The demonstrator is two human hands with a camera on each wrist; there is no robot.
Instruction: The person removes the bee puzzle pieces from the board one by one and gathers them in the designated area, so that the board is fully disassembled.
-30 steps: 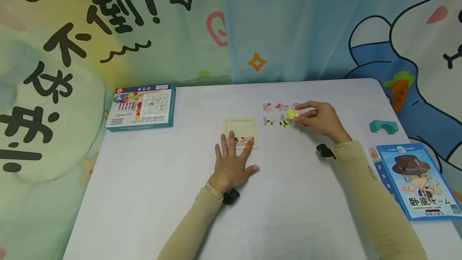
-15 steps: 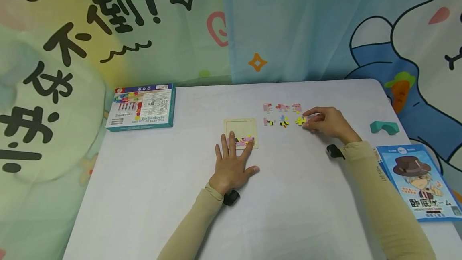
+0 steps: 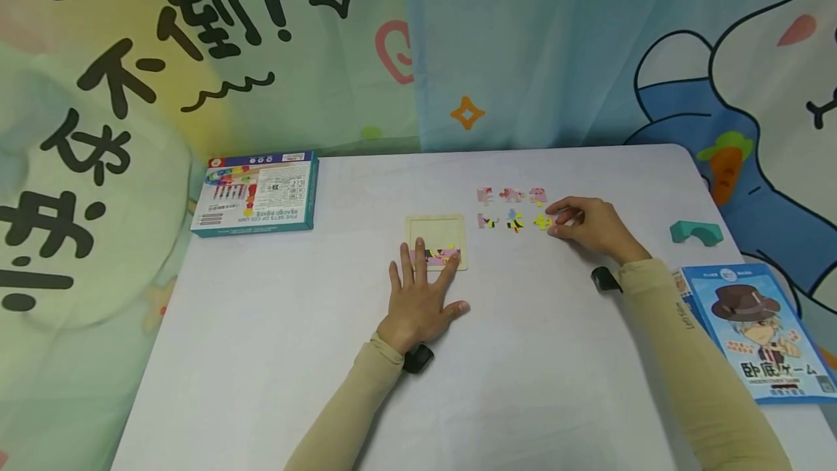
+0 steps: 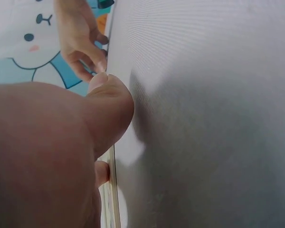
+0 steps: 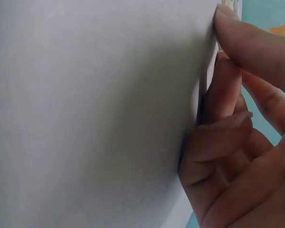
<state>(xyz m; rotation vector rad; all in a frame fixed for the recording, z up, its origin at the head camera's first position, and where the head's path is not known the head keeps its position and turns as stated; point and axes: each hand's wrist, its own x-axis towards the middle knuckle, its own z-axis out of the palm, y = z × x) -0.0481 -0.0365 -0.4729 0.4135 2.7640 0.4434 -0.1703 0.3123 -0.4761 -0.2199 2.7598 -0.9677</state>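
Observation:
My left hand [image 3: 418,304] lies flat with fingers spread, its fingertips over the lower part of a square puzzle frame [image 3: 434,224]. A strip of fitted pink, black and yellow puzzle pieces [image 3: 442,256] shows along the frame's lower side. My right hand [image 3: 591,224] is at the right end of two rows of loose pieces, its thumb and index finger at the right edge of a yellow puzzle piece [image 3: 542,222]. Its other fingers are bent under the palm in the right wrist view. Beside the yellow piece lies a black-and-yellow bee piece [image 3: 514,222].
Pink pieces [image 3: 512,195] form the upper row. A flat game box [image 3: 253,195] lies at the back left. On the right are a green arch-shaped block [image 3: 696,231] and a blue box with a hat picture [image 3: 761,329]. A printed curtain [image 3: 510,42] hangs behind the table.
My right hand has shifted right and slightly nearer, and the yellow piece has moved with it from beside the upper row into the lower row. The left hand has stayed in place.

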